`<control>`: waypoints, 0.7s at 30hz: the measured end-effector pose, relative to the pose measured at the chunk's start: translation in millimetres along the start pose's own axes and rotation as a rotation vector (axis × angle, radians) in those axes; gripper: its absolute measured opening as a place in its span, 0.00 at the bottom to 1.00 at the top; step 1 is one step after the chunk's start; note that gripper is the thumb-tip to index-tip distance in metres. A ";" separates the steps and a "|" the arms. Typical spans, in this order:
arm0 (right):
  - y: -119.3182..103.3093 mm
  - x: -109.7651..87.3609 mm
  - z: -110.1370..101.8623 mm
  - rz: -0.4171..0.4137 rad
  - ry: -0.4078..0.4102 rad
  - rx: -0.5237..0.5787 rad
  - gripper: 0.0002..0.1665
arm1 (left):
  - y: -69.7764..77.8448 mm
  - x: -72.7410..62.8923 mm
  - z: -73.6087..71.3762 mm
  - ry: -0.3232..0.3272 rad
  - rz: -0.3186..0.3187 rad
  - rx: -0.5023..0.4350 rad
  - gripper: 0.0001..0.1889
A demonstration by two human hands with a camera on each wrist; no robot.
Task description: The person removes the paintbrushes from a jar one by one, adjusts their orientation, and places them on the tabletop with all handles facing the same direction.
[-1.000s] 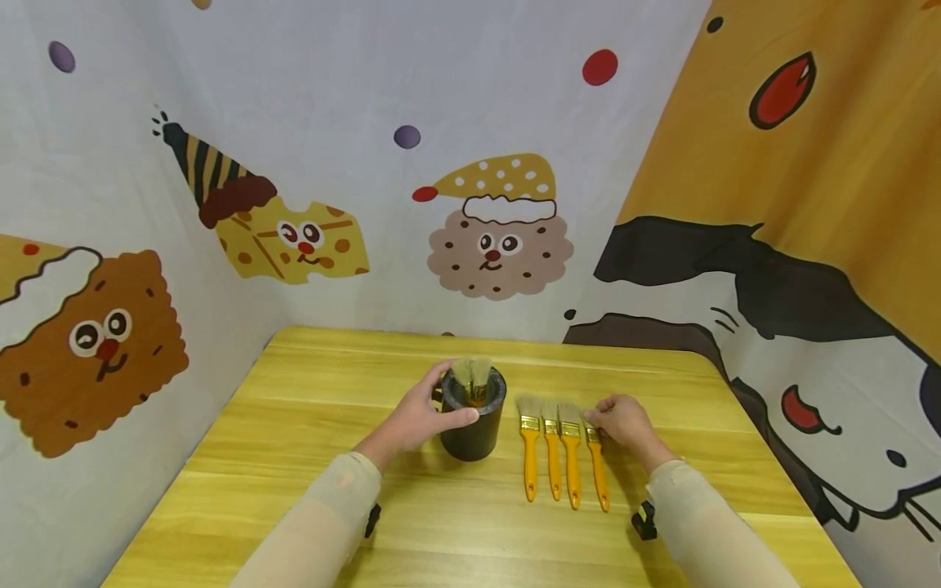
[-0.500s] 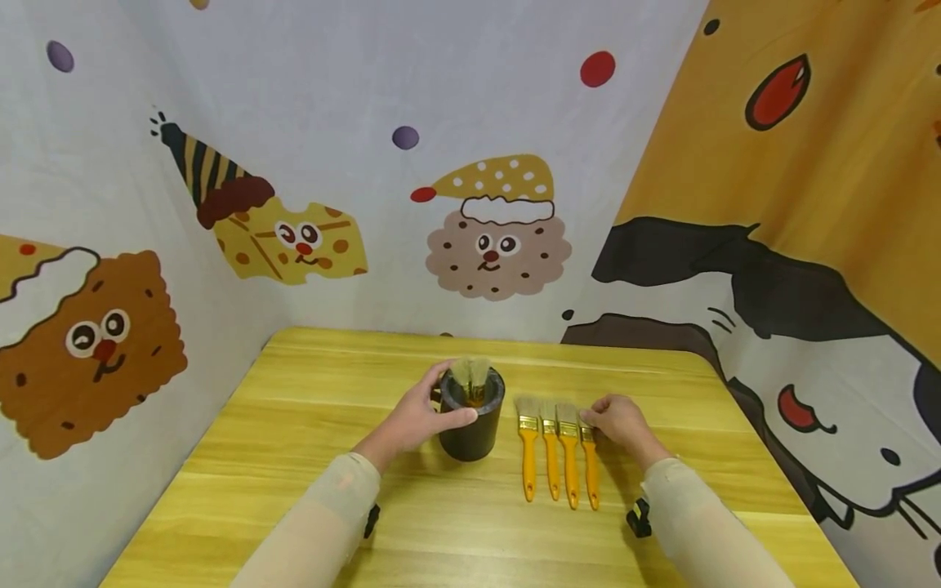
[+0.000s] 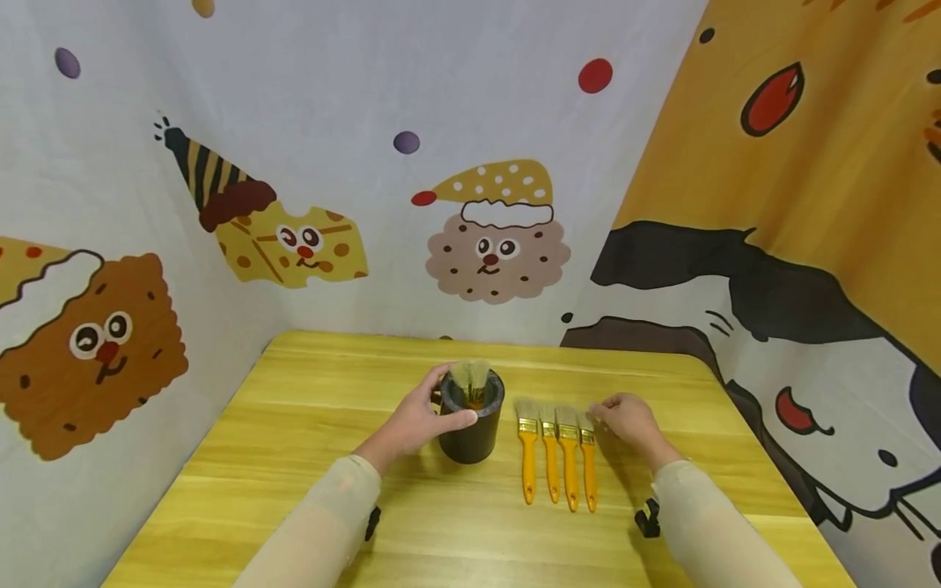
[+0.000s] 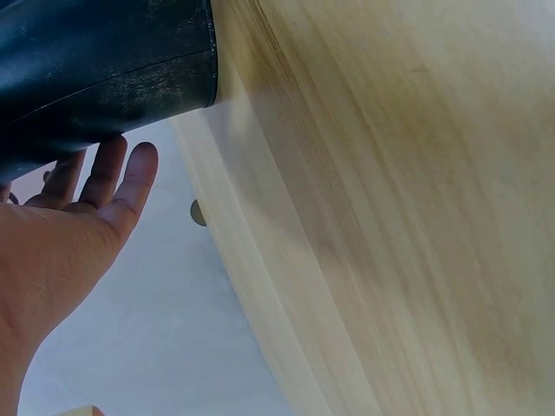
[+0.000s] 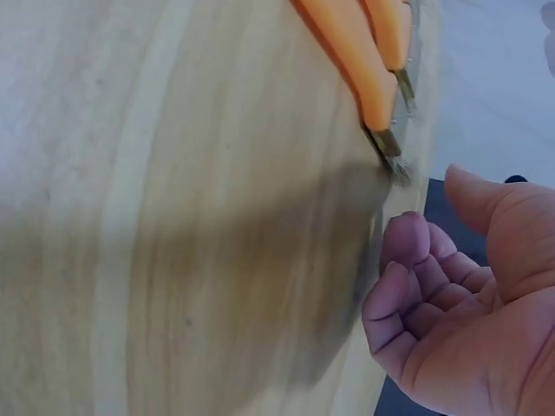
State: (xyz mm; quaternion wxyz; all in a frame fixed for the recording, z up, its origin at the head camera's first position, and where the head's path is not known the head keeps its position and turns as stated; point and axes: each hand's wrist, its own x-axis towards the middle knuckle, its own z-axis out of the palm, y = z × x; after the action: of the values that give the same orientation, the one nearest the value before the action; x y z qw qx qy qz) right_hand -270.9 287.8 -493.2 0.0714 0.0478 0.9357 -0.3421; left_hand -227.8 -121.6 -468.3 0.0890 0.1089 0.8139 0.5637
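Observation:
A black cup (image 3: pixel 467 445) stands upright on the table, with paintbrushes (image 3: pixel 470 377) inside it, bristles up. My left hand (image 3: pixel 415 416) holds the cup from its left side, thumb across the front near the rim. In the left wrist view, fingers curve against the dark cup wall (image 4: pixel 104 78). Right of the cup, several orange-handled paintbrushes lie side by side, bristles away from me. My right hand (image 3: pixel 628 420) is beside the bristles of the rightmost paintbrush (image 3: pixel 590 474). The right wrist view shows loosely curled fingers (image 5: pixel 406 238) and the thumb apart, with nothing held.
The wood-grain table (image 3: pixel 309 490) has its back edge just beyond the cup. A cartoon-printed cloth (image 3: pixel 331 98) hangs behind and along both sides. Each wrist carries a small black device (image 3: pixel 647 518).
The rightmost paintbrush has shifted left and straightened, its handle now close to the others. My right hand has let go of its bristles and drawn slightly right. The left hand stays on the cup.

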 end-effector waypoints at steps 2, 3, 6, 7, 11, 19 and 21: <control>-1.7 -0.7 -1.9 -0.008 0.004 0.027 0.31 | -0.2 0.2 0.0 0.002 -0.002 0.000 0.49; -2.6 -0.7 -3.1 -0.021 -0.001 0.035 0.32 | -0.4 0.2 0.0 0.002 -0.004 -0.001 0.49; -8.8 -0.2 -4.9 -0.035 -0.019 0.073 0.34 | -1.1 0.2 -0.3 0.000 -0.011 0.000 0.49; -11.9 -0.2 -5.3 -0.048 -0.025 0.079 0.34 | -1.2 0.2 -0.3 0.002 -0.011 0.004 0.49; -30.3 -1.8 -4.2 -0.098 -0.043 0.106 0.36 | -0.5 0.4 -1.0 0.004 0.005 0.009 0.48; -72.5 -6.3 6.7 -0.204 -0.113 0.180 0.31 | -0.7 1.7 0.5 -0.009 0.022 -0.016 0.47; -83.1 -6.2 11.2 -0.233 -0.136 0.194 0.32 | -0.9 1.4 0.4 -0.007 0.019 -0.016 0.47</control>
State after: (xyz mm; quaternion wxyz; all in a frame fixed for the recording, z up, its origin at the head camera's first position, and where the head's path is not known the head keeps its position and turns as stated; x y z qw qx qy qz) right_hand -275.2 217.1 -447.9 0.0892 -0.0777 0.8904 -0.4395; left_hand -229.1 -121.1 -469.4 0.0873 0.1181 0.8079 0.5707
